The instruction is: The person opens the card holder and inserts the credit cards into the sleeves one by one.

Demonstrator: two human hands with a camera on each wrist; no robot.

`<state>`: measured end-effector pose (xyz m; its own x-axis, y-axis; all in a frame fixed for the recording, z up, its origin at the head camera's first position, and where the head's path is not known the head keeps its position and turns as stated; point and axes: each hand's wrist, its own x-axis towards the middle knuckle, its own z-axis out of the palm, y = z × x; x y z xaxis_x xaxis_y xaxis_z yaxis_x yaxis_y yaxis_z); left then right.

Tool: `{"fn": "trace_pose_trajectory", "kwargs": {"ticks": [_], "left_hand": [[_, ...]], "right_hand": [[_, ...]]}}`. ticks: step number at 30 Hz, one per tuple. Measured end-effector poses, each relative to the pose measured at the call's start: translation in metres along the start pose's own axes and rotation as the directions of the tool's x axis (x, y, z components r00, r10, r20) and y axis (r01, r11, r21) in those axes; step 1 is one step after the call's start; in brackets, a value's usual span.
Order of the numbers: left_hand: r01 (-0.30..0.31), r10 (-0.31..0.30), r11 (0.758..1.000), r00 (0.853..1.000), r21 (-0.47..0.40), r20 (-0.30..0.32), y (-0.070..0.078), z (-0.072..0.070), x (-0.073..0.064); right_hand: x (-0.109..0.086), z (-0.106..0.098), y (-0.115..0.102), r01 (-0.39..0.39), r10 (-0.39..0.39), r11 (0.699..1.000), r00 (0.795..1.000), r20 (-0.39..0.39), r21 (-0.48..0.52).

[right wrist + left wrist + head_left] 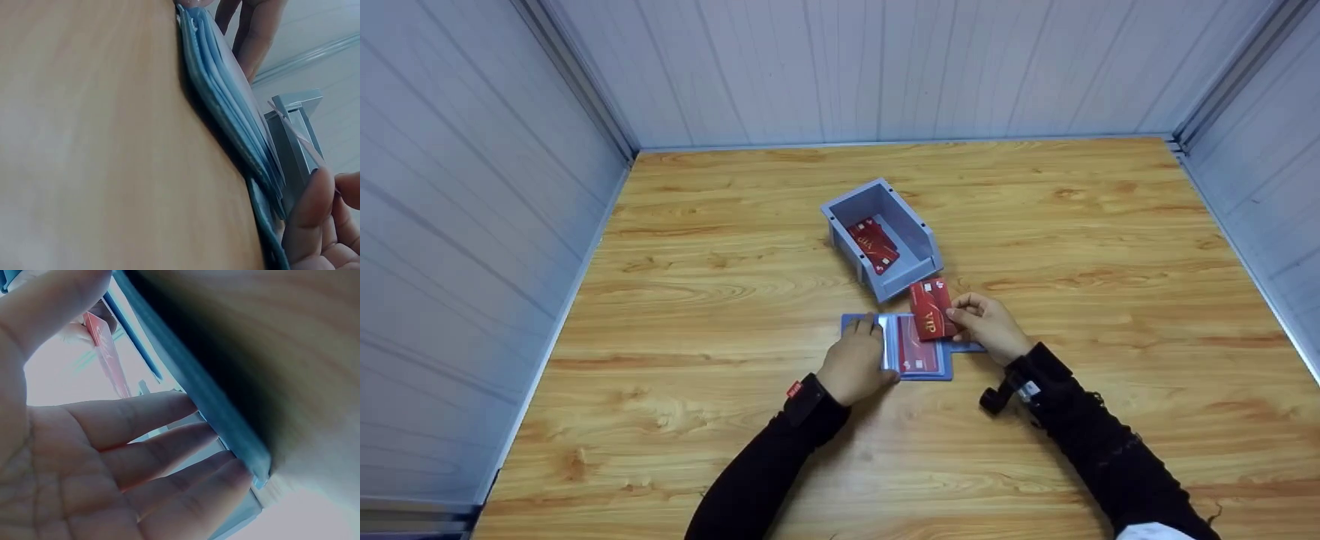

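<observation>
A blue card holder (946, 373) lies spread on the table, its clear sleeve showing a red card (915, 349) inside. My left hand (855, 364) rests on its left part, fingers stretched to the far edge and thumb at the near edge. In the left wrist view the fingertips (208, 433) touch the holder's edge (225, 419). Between thumb and fingers my right hand (990, 326) pinches a red VIP card (931, 307), raised over the holder's right side. The right wrist view shows that card (304, 143) edge-on, apart from the layered sleeves (236, 107).
Just beyond the holder stands a grey open-front bin (915, 225) with red VIP cards (874, 244) lying in it. The wooden table (720, 262) is bounded by white panel walls (840, 75) at the back and sides.
</observation>
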<state>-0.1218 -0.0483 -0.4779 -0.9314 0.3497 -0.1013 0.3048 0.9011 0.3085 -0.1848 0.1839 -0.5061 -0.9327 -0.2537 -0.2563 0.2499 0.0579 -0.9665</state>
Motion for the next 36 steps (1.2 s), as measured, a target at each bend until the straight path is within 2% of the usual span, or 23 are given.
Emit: {"fn": "trace_pose_trajectory", "kwargs": {"ticks": [8, 14, 18, 23, 25, 36], "left_hand": [[0.025, -0.025, 1.0, 1.0, 0.005, -0.012, 0.008, -0.002, 0.001], [-0.027, 0.028, 0.999, 0.996, 0.017, -0.09, 0.024, -0.002, 0.006], [-0.032, 0.04, 0.997, 0.991, 0.07, -0.124, 0.038, 0.002, 0.012], [0.022, 0.017, 0.984, 0.977, 0.178, -0.214, 0.052, 0.009, 0.019], [0.048, 0.003, 0.976, 0.973, 0.213, -0.231, 0.057, 0.011, 0.021], [0.155, -0.091, 0.951, 0.967, 0.268, -0.237, 0.077, 0.017, 0.028]], "right_hand": [[0.001, -0.002, 0.001, -0.023, 0.023, 1.0, 1.0, -0.005, 0.018], [0.0, -0.003, 0.001, -0.034, 0.035, 0.999, 0.999, -0.016, 0.026], [-0.001, -0.003, 0.0, -0.034, 0.035, 0.999, 0.999, -0.029, 0.035], [-0.001, -0.003, 0.0, -0.037, 0.039, 0.999, 0.998, -0.046, 0.039], [-0.001, -0.003, 0.0, -0.038, 0.04, 0.998, 0.998, -0.054, 0.045], [0.0, -0.004, 0.005, -0.012, 0.018, 0.996, 0.998, -0.057, 0.093]]}}
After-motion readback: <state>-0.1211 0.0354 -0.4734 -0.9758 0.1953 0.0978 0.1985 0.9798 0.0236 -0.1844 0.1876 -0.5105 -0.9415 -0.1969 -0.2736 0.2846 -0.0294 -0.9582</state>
